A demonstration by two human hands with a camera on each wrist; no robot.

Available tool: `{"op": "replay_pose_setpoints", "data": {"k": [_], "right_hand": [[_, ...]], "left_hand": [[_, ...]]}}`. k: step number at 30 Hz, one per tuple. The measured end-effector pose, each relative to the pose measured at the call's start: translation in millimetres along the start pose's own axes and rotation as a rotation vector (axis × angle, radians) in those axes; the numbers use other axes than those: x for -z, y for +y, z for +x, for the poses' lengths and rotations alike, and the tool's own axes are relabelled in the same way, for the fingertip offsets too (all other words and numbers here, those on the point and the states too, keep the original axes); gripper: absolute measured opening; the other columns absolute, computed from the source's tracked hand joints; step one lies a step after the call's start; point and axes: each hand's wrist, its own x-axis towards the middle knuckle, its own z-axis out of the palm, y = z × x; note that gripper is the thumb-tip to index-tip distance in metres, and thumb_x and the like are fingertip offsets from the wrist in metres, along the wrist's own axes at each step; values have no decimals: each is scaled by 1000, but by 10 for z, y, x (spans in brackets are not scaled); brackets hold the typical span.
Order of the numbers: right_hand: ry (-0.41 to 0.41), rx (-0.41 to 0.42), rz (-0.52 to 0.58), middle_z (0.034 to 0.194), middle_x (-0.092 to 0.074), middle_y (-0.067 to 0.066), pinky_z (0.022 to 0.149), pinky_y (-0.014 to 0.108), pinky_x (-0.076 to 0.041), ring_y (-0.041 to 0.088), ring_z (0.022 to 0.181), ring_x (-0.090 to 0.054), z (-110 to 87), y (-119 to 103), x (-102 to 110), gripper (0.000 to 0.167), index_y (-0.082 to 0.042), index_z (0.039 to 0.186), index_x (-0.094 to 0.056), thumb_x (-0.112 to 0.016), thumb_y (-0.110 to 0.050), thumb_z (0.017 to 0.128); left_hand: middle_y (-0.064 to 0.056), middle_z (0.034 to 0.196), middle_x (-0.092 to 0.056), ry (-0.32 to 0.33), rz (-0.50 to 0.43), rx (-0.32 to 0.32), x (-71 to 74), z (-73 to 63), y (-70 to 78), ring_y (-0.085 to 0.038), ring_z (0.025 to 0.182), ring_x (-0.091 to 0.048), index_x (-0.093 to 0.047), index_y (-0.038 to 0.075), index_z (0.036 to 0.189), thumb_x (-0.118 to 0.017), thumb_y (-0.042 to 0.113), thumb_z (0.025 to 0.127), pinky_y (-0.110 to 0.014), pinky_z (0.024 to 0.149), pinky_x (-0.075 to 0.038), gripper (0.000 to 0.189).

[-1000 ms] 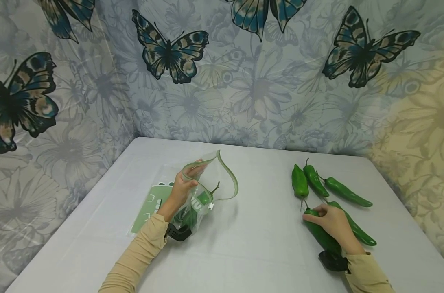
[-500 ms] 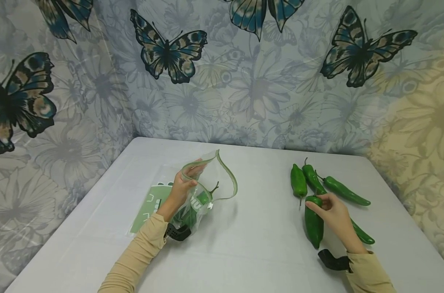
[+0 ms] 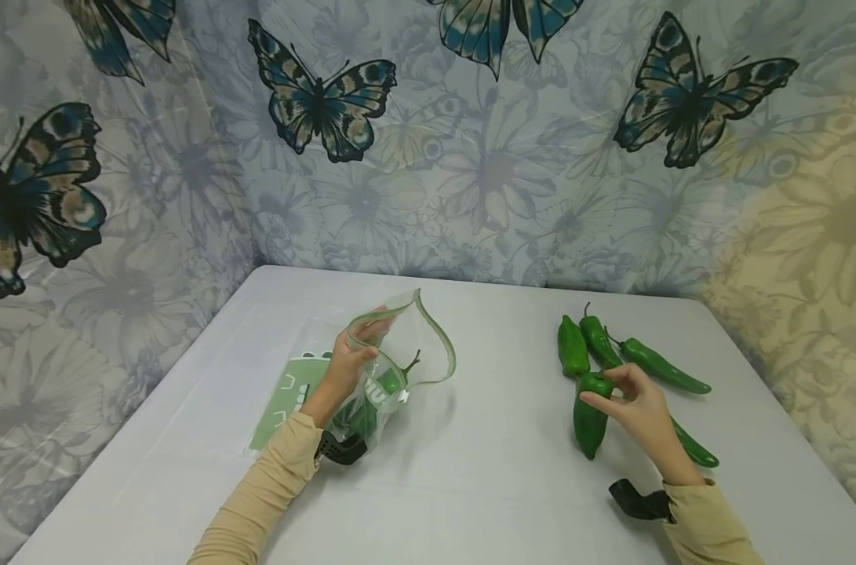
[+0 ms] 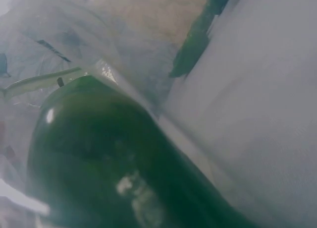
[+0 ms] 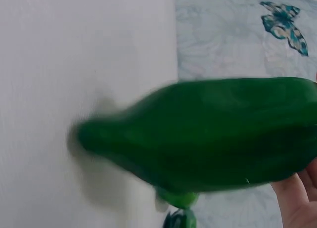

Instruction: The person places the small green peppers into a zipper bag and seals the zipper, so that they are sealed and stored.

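Note:
With its fingers inside the mouth and the thumb outside, my left hand [image 3: 348,361] holds a clear zip bag [image 3: 445,345] by its green-edged rim, mouth spread wide. Inside the bag lies a green chili pepper [image 4: 109,153], its stem pointing up toward the opening. On the right, my right hand [image 3: 639,408] pinches another green chili pepper [image 5: 208,134] near its stem end. That pepper hangs tip down, close to the table, and fills much of the right wrist view. Behind and beside it lie several more green peppers [image 3: 668,366].
Under the left hand lies a flat clear bag with a green printed panel [image 3: 279,408]. All of this rests on a white-covered table [image 3: 498,471]. A butterfly-patterned cloth [image 3: 498,188] rises behind the table's far edge and along its sides.
My right hand has lifted the pinched pepper from lying on the table to hanging upright, shifting it slightly left. The left hand and bag stay nearly still.

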Motion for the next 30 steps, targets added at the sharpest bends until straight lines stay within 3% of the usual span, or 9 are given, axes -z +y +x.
{"op": "replay_pose_setpoints", "data": {"k": [3, 7, 15, 19, 25, 30], "right_hand": [[-26, 43, 63, 95, -52, -6, 67, 13, -47, -2, 83, -52, 21, -43, -27, 32, 6, 92, -51, -73, 11, 68], [-96, 81, 97, 100, -55, -12, 73, 15, -47, -1, 90, -53, 44, -39, -39, 35, 9, 103, -55, -71, 8, 71], [-116, 18, 65, 107, -55, -11, 76, 10, -41, -5, 97, -48, 108, -79, -45, 43, 7, 115, -52, -69, -4, 78], [-137, 29, 65, 110, -54, -1, 78, 10, -39, -2, 99, -46, 151, -100, -64, 42, 8, 113, -51, -70, -3, 77], [-175, 49, 94, 107, -55, -3, 66, 15, -45, 1, 91, -49, 198, -155, -119, 31, 10, 101, -56, -70, 3, 74], [-136, 118, 148, 106, -55, -3, 66, 17, -49, 2, 86, -51, 203, -181, -223, 32, 11, 98, -56, -70, 13, 69]], "left_hand": [[1, 115, -58, 1, 8, -1, 9, -8, -3, -17, 115, -46, -51, 15, 123, -71, 41, 71, -36, 100, -28, 61], [-1, 116, -57, -13, 17, -30, 29, -1, -15, -18, 114, -47, -50, 11, 125, -69, 40, 73, -37, 99, -30, 63], [0, 116, -58, -17, 20, -26, 56, 12, -13, -18, 114, -46, -50, 12, 125, -69, 41, 73, -38, 99, -30, 63], [1, 116, -58, -13, 23, -16, 50, 12, -10, -18, 115, -46, -50, 14, 124, -69, 42, 72, -38, 99, -29, 62], [-1, 116, -58, -19, 4, -18, 65, 1, -35, -19, 114, -47, -50, 12, 125, -70, 40, 73, -37, 100, -28, 63], [-1, 116, -58, -22, -15, -19, 71, 3, -60, -19, 114, -46, -50, 11, 125, -71, 38, 73, -36, 100, -27, 62]]}}
